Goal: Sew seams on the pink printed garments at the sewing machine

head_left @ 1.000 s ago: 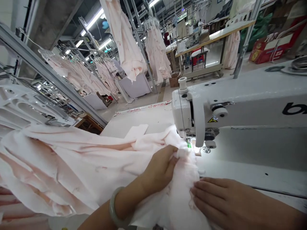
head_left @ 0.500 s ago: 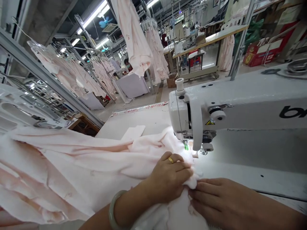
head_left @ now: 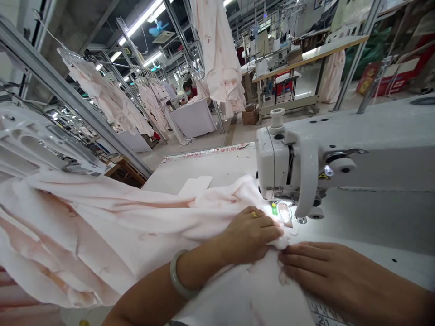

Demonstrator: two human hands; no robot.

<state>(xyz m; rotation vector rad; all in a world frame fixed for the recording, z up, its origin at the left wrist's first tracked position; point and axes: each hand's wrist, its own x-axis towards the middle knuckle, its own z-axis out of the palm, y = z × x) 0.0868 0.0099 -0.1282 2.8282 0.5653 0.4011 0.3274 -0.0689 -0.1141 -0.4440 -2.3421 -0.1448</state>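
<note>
A pale pink garment [head_left: 112,226] is spread over the white sewing table [head_left: 210,170] and runs off to the left. My left hand [head_left: 249,235], with a gold ring and a green bangle on the wrist, is closed round a bunched fold of the garment just in front of the presser foot [head_left: 277,209]. My right hand [head_left: 319,269] lies flat with its fingers stretched out, pressing the cloth down right beside the left hand. The white sewing machine [head_left: 340,154] stands behind both hands, its lamp lighting the cloth.
A small pale fabric piece [head_left: 195,185] lies on the table beyond the garment. Pink garments hang from overhead rails [head_left: 219,54] at the back. A person [head_left: 188,88] sits at a far table. White plastic racks [head_left: 30,145] stand at the left.
My left hand turned palm-down and bunched the fabric edge before the presser foot. The right hand stayed flat beside it. The view shifted slightly left.
</note>
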